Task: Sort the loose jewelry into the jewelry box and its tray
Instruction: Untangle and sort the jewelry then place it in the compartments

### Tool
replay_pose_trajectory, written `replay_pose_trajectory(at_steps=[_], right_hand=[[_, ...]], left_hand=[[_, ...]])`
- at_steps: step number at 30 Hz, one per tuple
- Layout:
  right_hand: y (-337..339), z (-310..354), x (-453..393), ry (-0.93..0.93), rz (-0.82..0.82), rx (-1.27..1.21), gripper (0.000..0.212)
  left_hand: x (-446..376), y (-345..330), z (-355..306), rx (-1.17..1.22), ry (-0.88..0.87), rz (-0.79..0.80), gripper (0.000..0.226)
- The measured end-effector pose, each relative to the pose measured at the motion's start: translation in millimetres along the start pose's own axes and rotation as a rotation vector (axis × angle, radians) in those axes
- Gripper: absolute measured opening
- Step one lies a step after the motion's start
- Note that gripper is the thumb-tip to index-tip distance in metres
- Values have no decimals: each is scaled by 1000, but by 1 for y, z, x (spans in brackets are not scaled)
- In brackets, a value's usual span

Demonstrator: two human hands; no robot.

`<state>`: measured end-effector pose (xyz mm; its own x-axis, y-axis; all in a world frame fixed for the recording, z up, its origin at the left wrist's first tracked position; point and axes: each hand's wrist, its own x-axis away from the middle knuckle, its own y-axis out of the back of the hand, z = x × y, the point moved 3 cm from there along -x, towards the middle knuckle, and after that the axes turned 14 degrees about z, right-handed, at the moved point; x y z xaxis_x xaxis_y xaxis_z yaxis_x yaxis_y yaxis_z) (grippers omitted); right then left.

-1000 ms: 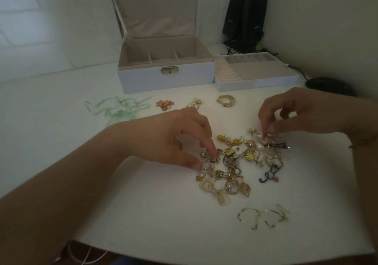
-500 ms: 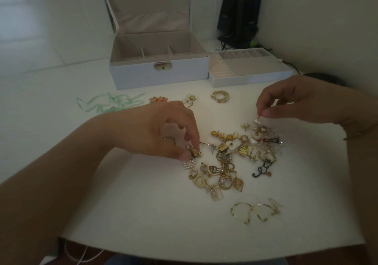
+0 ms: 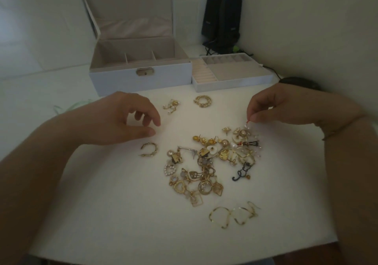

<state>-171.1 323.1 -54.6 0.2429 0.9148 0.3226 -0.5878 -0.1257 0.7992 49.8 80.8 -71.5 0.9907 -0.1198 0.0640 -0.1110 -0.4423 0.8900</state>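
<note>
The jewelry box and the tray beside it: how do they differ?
The jewelry box is tall and deep, with a raised lid and a brass clasp in front; the tray is low and shallow, with no lid or clasp. The jewelry box shows three compartments along its back; the tray has ring-roll ridges at its left, small cells at the back and one wide section. Both are white outside, beige-lined, and look empty where visible.

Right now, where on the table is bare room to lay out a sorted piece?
Bare: the near-left table, below the left hand, and between the pile and the tray. Crowded: the pile, under the right hand.
</note>
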Motion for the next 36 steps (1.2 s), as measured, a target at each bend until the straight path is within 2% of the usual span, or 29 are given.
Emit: replay_pose_trajectory(at_steps=[6, 11, 15, 24, 29, 31, 36], right_hand=[[0, -1, 0, 12, 4, -63, 13], [2, 4, 3, 62, -55, 6, 12], [-1, 15, 2, 123, -31, 7, 13], [-12, 17, -11, 36, 40, 109, 5], [-4, 31, -5, 169, -150, -26, 3], [-5, 37, -4, 230, -138, -83, 3], [-12, 43, -6, 297, -45, -17, 7]], left_hand=[[-1, -1, 0, -14, -4, 2, 33], [-1, -1, 2, -15, 8, -10, 27], [-1, -2, 3, -9, -1, -3, 33], [-2, -3, 3, -25, -16, -2, 32], [-3, -3, 3, -33, -15, -5, 35], [-3, -3, 3, -40, -13, -6, 36], [-2, -3, 3, -41, -4, -9, 35]])
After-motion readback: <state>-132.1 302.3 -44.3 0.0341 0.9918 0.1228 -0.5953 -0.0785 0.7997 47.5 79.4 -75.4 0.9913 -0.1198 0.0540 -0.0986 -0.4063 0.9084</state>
